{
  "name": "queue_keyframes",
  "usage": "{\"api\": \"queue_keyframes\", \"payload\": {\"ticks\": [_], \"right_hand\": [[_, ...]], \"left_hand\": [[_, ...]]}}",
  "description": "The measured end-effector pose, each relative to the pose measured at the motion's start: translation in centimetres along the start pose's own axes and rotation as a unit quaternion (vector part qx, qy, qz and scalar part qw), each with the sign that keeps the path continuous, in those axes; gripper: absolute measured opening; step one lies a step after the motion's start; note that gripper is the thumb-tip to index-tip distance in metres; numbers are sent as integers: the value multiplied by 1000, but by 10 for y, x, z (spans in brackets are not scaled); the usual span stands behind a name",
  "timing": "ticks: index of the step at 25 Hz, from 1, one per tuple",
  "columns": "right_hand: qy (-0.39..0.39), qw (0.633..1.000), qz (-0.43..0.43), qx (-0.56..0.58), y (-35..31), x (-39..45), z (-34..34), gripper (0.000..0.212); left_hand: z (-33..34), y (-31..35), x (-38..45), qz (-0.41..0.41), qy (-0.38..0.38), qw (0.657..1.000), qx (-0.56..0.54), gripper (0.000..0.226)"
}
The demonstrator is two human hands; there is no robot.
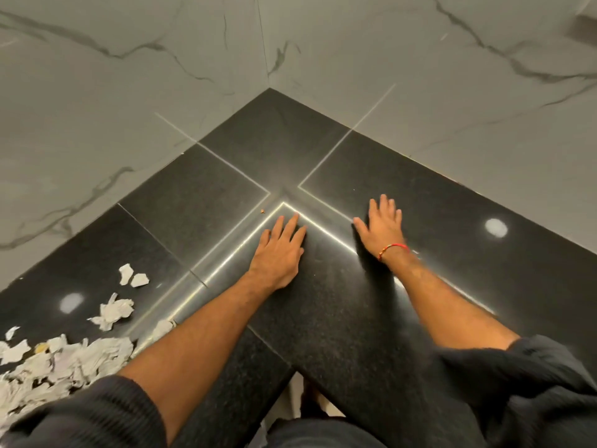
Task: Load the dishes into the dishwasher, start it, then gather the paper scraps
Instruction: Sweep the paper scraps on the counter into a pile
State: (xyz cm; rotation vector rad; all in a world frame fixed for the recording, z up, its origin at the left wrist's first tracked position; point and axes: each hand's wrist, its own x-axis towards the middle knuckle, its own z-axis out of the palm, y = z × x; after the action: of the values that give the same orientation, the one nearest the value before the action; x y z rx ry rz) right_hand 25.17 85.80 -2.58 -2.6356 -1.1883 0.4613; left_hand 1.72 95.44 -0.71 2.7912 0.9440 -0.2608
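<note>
From the head camera, the view looked down on the inner corner of a dark, speckled stone worktop that ran off left and right beneath pale marble-veined wall tiles.

Both forearms reached forward from pushed-up dark sleeves. The left hand lay palm down on the stone, fingers straight and close together, holding nothing; its fingertips sat at the bright seam where the slabs meet. The right hand, with a red thread bracelet at the wrist, was likewise flat and spread, empty, well apart from the left. Its outline was slightly blurred, so whether the palm was fully pressed down could not be told. Flat, open palms suit sweeping loose bits along a smooth surface, which is probably why the hands were held so.

The paper scraps lay at the far left: a loose heap at the lower left edge, a crumpled piece just beyond it, and two small torn bits farther along. None touched either hand. A tiny brown crumb sat near the left fingertips.

No dishes or dishwasher showed, so the work appeared to be at the gathering stage, with the scraps not yet drawn together.
</note>
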Motion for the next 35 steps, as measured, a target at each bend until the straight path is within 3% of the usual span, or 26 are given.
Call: {"api": "queue_keyframes", "payload": {"ticks": [2, 5, 7, 8, 11, 15, 19, 22, 24, 25, 27, 29, 31, 35], "right_hand": [[-12, 996, -82, 9, -43, -19, 25, 65], [-107, 947, -203, 223, -94, -68, 50, 62], [-115, 903, -208, 358, -99, -70, 43, 61], [-84, 903, -188, 376, -95, -59, 37, 60], [15, 947, -113, 299, -69, -12, 21, 59], [1, 986, -151, 64, -82, 40, 32, 75], [-38, 954, -297, -20, -176, 19, 65, 69], [-123, 907, -395, 78, -226, -37, 91, 54], [-197, 875, -349, 273, -228, -56, 89, 44], [-188, 866, -314, 342, -219, -54, 81, 42], [-95, 888, -264, 365, -192, -37, 56, 43], [18, 921, -218, 323, -151, -6, 31, 43], [77, 953, -188, 227, -103, 32, 12, 47], [29, 996, -84, 11, -38, 67, 8, 69]], "left_hand": [[0, -1, 13, 1, -6, 1000, 6, 59], [1, -21, 16, -11, -36, 998, 44, 65], [6, -46, 1, -54, -43, 995, 75, 75], [7, -60, -11, -88, -45, 992, 84, 81], [11, -97, -58, -189, -40, 976, 101, 92], [15, -117, -121, -261, -52, 961, 77, 89], [16, -109, -146, -289, -1, 957, -1, 71], [6, -102, -144, -288, 85, 951, -69, 59], [2, -96, -140, -249, 121, 957, -87, 56], [1, -92, -135, -217, 127, 964, -88, 57], [1, -79, -120, -146, 121, 978, -85, 58], [5, -58, -94, -75, 93, 988, -93, 61], [12, -36, -71, -19, 35, 996, -74, 71], [32, -42, -71, -10, -37, 999, 4, 90]]}}
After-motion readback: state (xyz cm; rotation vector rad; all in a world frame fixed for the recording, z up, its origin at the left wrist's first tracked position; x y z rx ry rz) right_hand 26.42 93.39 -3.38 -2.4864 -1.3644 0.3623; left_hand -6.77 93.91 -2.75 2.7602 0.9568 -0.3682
